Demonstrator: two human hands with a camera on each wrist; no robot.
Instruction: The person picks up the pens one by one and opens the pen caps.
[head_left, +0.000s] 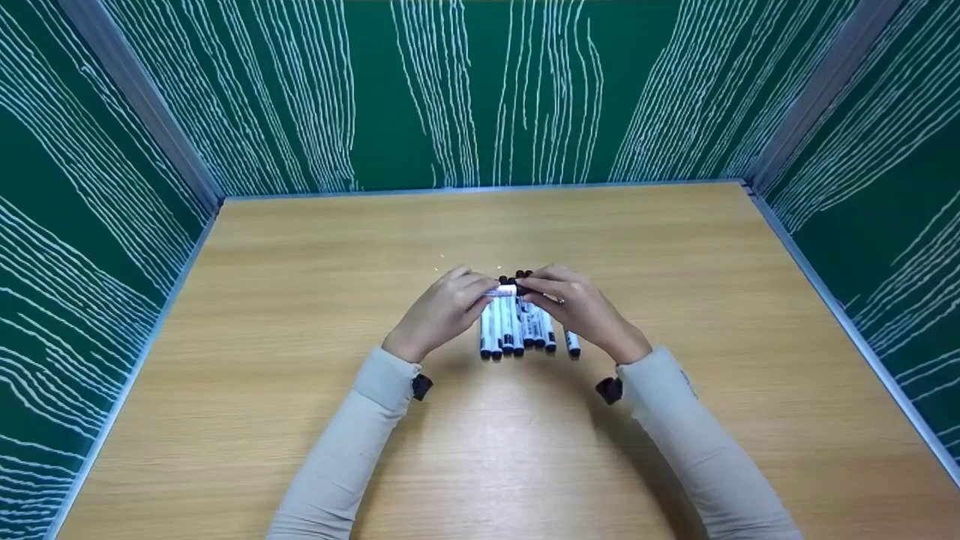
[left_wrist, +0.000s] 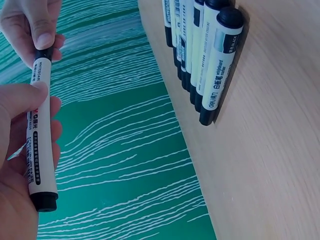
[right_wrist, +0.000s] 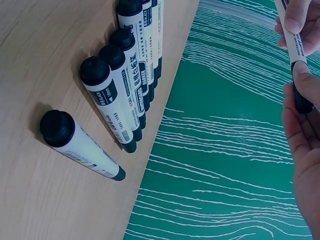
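Note:
A white whiteboard marker (left_wrist: 44, 135) with black ends is held level between both hands above the table. My left hand (head_left: 450, 307) grips its white barrel, the thumb lying along the top in the left wrist view. At its other end, my right hand (head_left: 577, 304) pinches the black cap (right_wrist: 301, 100) between thumb and fingers. The cap is on the marker. Below the hands, several similar markers (head_left: 508, 330) lie side by side in a row on the table, their far ends partly hidden by the hands. One marker (right_wrist: 87, 147) lies apart, right of the row.
The wooden table (head_left: 300, 300) has green walls (head_left: 375, 90) with wavy white lines on its back and both sides. Pale metal edging (head_left: 480, 189) runs along the table's back. A dark wrist device (head_left: 421, 386) sits at the left cuff, another (head_left: 609, 389) at the right.

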